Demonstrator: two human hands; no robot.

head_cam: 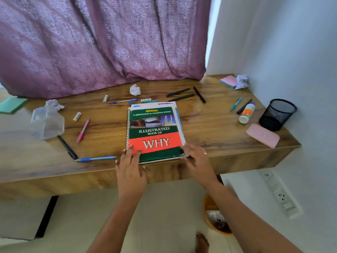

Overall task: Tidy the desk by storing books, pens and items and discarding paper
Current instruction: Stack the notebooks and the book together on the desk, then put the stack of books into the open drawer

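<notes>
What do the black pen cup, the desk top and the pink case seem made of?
Pen cup: likely metal mesh, matte black; see-through grid wall.
Desk top: wood or wood-look laminate, slight sheen; grain streaks, cannot tell which.
Pink case: probably plastic, smooth satin; rounded moulded edges.

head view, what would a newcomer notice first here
The green and red book lies at the front edge of the desk, left hand and right hand touching its near corners. A purple curtain hangs behind; pens and crumpled paper lie scattered around, with a black mesh cup at the right.
</notes>
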